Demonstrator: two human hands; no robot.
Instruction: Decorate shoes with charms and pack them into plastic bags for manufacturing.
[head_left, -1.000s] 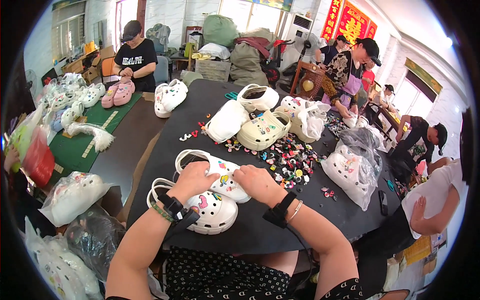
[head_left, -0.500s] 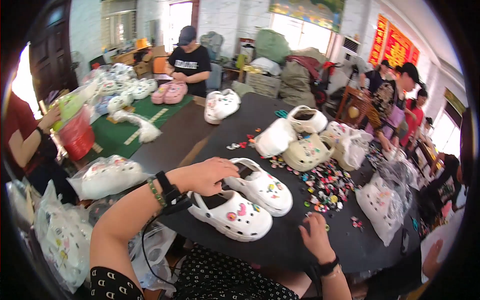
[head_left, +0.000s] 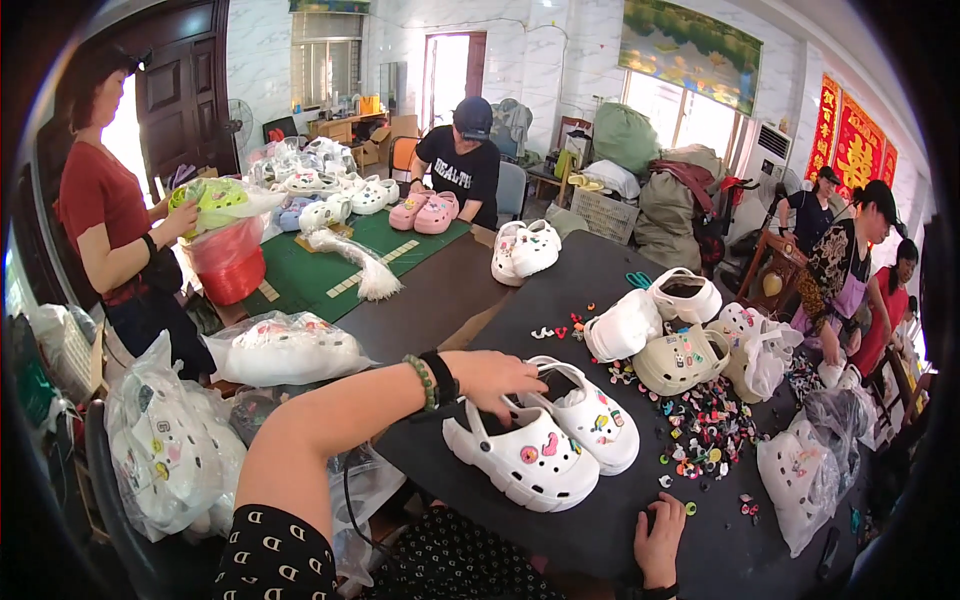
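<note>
The left hand (head_left: 497, 377) curls its fingers around the heel straps of a pair of white clogs (head_left: 545, 445) lying near the black table's (head_left: 590, 530) front edge. The right hand (head_left: 662, 533) rests loosely spread on that edge, holding nothing, near scattered colourful charms (head_left: 700, 430).

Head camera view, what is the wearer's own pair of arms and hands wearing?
Both hands are bare, no gloves. The left hand has a green bead bracelet and a black band side by side at the wrist, and a black short sleeve with small white marks near the shoulder. The right hand shows a dark band at the wrist, at the picture's lower edge.
</note>
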